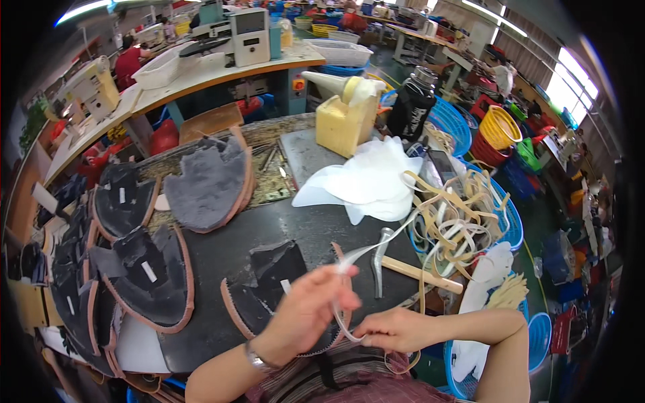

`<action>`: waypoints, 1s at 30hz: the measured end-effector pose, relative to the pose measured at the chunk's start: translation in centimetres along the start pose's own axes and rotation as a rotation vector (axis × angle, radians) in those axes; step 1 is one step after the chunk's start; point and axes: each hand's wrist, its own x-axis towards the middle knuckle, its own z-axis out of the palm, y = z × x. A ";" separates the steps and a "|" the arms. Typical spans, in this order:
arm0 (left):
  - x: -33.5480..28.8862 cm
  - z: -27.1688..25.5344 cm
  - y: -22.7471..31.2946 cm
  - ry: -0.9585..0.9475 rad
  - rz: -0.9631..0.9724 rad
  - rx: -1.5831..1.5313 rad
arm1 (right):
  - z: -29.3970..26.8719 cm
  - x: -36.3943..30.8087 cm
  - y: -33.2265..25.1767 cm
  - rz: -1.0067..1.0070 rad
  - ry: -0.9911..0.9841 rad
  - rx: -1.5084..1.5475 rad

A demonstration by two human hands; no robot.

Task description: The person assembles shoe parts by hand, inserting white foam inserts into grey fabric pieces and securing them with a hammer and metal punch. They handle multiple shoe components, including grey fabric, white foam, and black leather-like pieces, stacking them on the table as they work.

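My left hand [314, 303] is raised over the dark work board, thumb and fingers pinched on a narrow pale strip [342, 325]. Lower and to the right, my right hand [396, 329] grips the same strip, which bows in a short curve between the two hands. From my left fingertips the strip runs back toward a tangled heap of cream strips [453, 218]. Partly hidden behind my left hand lies a black shoe upper [272, 262] with a pinkish, notched edge. A hammer [423, 274] with a wooden handle and curved metal head rests just beyond my right hand.
More dark shoe uppers [151, 272] lie at the left, with a grey one [208, 185] farther back. White cut sheets [366, 181], a yellow container [346, 121] and a black bottle [411, 104] are at the back. Blue baskets [507, 208] stand at the right.
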 end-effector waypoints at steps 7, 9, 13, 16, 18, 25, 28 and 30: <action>-2.3 -3.7 6.1 0.179 0.382 -0.339 | -3.9 -7.6 6.9 0.170 -0.331 -0.055; -2.9 -4.3 7.0 0.253 0.456 -0.370 | -6.7 -11.2 7.9 0.411 -0.324 -0.193; -2.8 -5.9 7.7 0.374 0.601 -0.215 | -10.5 -22.0 12.3 1.044 0.012 -0.900; -3.0 -5.4 5.9 0.235 0.471 0.023 | -11.6 -20.0 5.3 0.602 0.559 -0.566; -2.3 -3.7 3.6 0.272 0.329 0.036 | -10.0 -12.7 0.8 0.076 0.628 -0.047; -2.3 -0.9 0.5 0.170 0.313 -0.100 | -2.0 7.9 -3.5 -0.457 0.148 -0.033; -3.5 -2.5 0.7 0.211 0.392 -0.163 | 0.5 9.5 -1.8 -0.294 0.112 0.386; -4.3 -3.2 0.5 0.243 0.400 -0.184 | 0.8 10.3 -0.9 -0.261 0.196 0.326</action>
